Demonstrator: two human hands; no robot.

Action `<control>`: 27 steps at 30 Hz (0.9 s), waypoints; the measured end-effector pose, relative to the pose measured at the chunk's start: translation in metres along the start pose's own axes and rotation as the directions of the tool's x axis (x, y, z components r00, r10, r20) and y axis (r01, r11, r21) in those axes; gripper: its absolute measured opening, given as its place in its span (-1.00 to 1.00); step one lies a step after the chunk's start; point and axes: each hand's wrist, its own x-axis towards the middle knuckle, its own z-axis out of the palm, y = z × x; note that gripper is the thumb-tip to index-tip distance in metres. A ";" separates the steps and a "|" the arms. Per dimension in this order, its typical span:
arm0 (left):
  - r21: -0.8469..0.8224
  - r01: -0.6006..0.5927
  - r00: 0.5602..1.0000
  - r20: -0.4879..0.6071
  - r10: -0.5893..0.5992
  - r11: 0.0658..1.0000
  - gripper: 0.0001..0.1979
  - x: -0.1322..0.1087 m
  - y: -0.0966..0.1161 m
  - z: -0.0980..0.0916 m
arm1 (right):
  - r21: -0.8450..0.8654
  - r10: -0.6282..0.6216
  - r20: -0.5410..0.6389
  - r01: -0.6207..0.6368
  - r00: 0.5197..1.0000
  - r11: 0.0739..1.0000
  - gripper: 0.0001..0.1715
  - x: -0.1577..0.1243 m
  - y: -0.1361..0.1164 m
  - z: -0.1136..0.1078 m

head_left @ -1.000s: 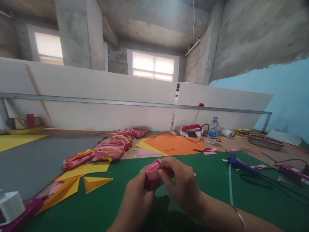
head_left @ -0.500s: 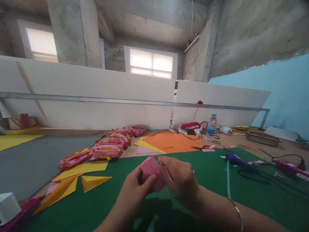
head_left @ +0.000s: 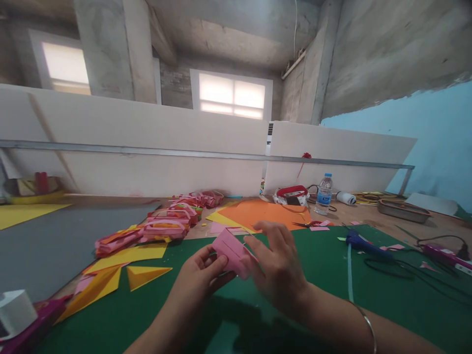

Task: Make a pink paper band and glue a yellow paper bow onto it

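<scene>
I hold a small folded pink paper piece (head_left: 231,250) above the green cutting mat (head_left: 324,275). My left hand (head_left: 201,273) pinches it from below with thumb and fingers closed on its lower edge. My right hand (head_left: 280,268) presses against its right side, thumb on the paper and the other fingers raised and spread. A thin metal bangle (head_left: 368,327) sits on my right wrist.
A row of finished pink and orange paper pieces (head_left: 165,226) lies to the left, with yellow paper scraps (head_left: 129,270). Orange sheets (head_left: 265,214), scissors (head_left: 308,225), a water bottle (head_left: 324,194), a blue glue gun (head_left: 363,243), a purple tool (head_left: 444,255) with black cables, and a tape roll (head_left: 14,309) lie around.
The pink piece has been turned and opened out flatter, and lifted slightly. My right fingers have lifted and spread away from it; the left hand keeps its pinch.
</scene>
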 end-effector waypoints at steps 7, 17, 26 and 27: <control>-0.043 -0.017 1.000 0.018 0.018 0.999 -0.72 -0.003 0.006 -0.002 | -0.070 -0.049 0.129 0.058 0.990 0.996 -0.68 -0.008 -0.002 0.009; 0.072 -0.132 0.991 0.012 0.132 0.989 -0.67 0.002 0.000 -0.005 | -0.083 -0.097 0.170 0.113 0.981 0.990 -0.64 -0.008 0.002 0.010; 0.570 -0.429 0.896 0.173 0.408 0.701 -0.71 -0.001 -0.005 -0.008 | -0.028 -0.103 0.187 0.110 0.977 0.994 -0.63 -0.007 0.002 0.009; 0.572 -0.438 0.893 0.187 0.410 0.693 -0.70 0.000 -0.005 -0.009 | -0.019 -0.107 0.188 0.112 0.976 0.993 -0.63 -0.007 0.002 0.008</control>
